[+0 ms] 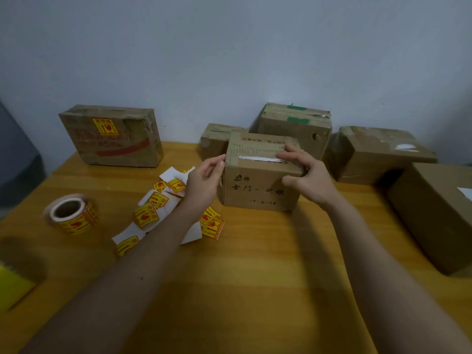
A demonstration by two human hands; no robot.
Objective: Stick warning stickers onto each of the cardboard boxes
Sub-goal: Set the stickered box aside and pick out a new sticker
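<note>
A small cardboard box with black printed characters stands in the middle of the table. My right hand grips its right top edge, fingers over the top, thumb on the front. My left hand touches the box's left top corner with curled fingers. A loose strip of yellow and red warning stickers lies left of the box, partly under my left forearm. The sticker roll stands further left. A box at the back left carries a yellow sticker.
Behind the held box stand two more boxes. A taped box and a large box sit at the right. The wooden table meets a grey wall. A yellow object lies at the left edge.
</note>
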